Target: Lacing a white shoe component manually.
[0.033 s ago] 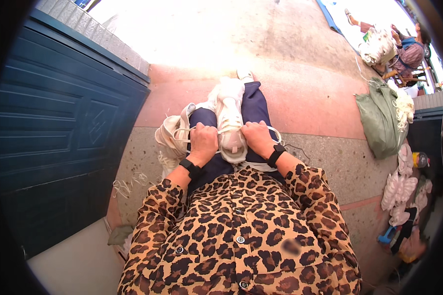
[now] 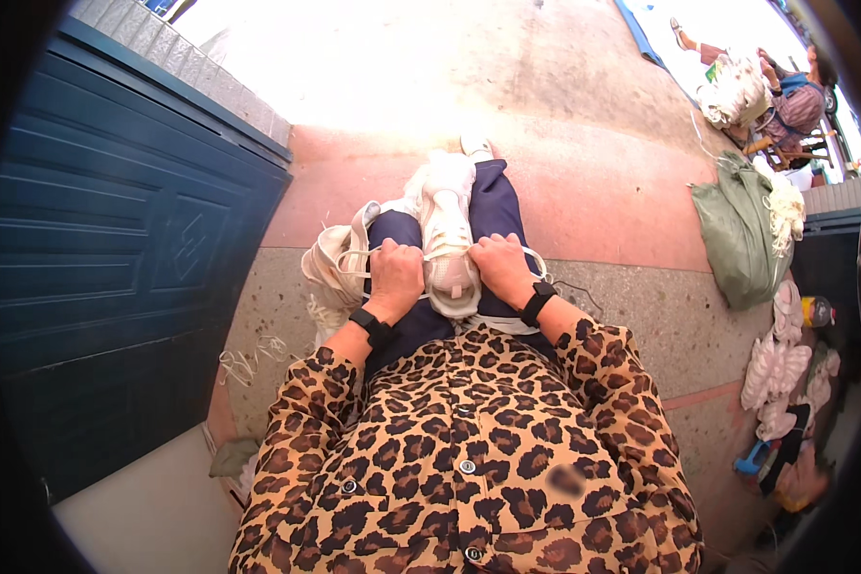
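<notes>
A white sneaker [image 2: 452,279] lies between my thighs, its rounded toe with a mesh top nearest to my body. Across it runs a pale shoelace [image 2: 441,253], pulled out to both sides. My left hand [image 2: 397,273] is closed in a fist on one end of the lace, at the shoe's left edge. On the opposite edge my right hand [image 2: 500,267] grips the other end, and a loop of lace sticks out past the knuckles. What lies inside the fists is hidden by the fingers. More white shoes [image 2: 333,256] hang or rest beside my left leg.
Loose laces [image 2: 249,362] lie on the speckled floor at left, near a dark blue door [image 2: 96,249]. To the right stands a green sack [image 2: 741,234], with a pile of white shoes [image 2: 773,371] nearer me. Another person [image 2: 796,107] sits at the far right with a white bundle.
</notes>
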Demonstrator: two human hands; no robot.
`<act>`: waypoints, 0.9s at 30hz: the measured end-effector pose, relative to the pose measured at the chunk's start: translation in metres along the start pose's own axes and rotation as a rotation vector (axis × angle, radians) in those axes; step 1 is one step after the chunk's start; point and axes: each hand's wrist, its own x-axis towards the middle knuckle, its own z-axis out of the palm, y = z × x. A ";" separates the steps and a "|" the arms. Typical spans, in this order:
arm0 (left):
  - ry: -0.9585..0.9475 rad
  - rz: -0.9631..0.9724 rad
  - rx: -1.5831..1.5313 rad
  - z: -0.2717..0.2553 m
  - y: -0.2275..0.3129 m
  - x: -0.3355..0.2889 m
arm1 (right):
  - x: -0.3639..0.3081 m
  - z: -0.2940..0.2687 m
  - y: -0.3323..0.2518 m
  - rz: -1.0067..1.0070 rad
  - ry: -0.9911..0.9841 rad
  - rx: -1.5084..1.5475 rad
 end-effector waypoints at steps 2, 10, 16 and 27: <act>0.009 0.011 0.006 0.001 0.000 0.001 | -0.001 0.001 -0.001 0.014 -0.005 -0.020; -0.049 -0.092 -0.053 0.009 0.005 0.001 | -0.004 -0.009 -0.006 0.189 0.196 0.051; 0.025 -0.161 -0.015 0.002 0.009 0.001 | -0.010 -0.004 -0.014 0.209 0.159 -0.023; -0.060 -0.131 -0.066 -0.008 0.020 0.003 | -0.016 0.010 -0.008 0.268 0.071 0.163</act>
